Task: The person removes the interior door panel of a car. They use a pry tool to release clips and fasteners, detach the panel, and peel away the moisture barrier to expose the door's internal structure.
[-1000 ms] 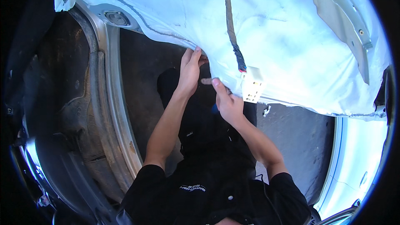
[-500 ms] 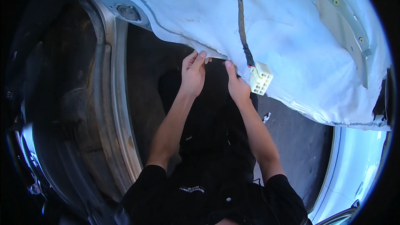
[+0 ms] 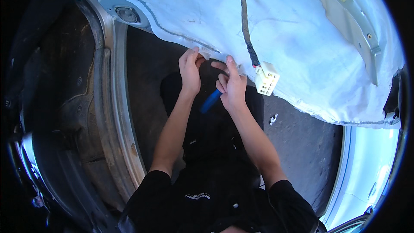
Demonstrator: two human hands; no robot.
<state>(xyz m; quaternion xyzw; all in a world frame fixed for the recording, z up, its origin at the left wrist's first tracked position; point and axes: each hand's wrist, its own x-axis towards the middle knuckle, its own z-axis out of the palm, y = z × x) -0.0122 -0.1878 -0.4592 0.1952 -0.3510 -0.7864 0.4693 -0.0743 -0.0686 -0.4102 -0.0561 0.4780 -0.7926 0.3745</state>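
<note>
White plastic sheeting (image 3: 289, 34) covers the inner side of a car door. My left hand (image 3: 189, 72) pinches the lower edge of that sheeting between thumb and fingers. Close beside it on the right, my right hand (image 3: 233, 86) has its thumb against the same edge and its other fingers curled. A blue handle (image 3: 211, 101), apparently of a tool, sticks out down-left from those curled fingers; its other end is hidden. Just right of this hand a cream multi-pin connector (image 3: 266, 79) hangs from a dark taped wiring harness (image 3: 246, 23).
A round speaker (image 3: 127, 14) sits in the door's left part. At right, a metal bracket (image 3: 351, 26) with two screws is fixed over the sheeting. The car's door sill (image 3: 123, 116) runs along the left. A white scrap (image 3: 273, 119) lies on the dark floor.
Both hands have shifted slightly left along the sheeting's edge. My right hand has turned, its fingers now curled into view, and the blue handle has come into sight below them.
</note>
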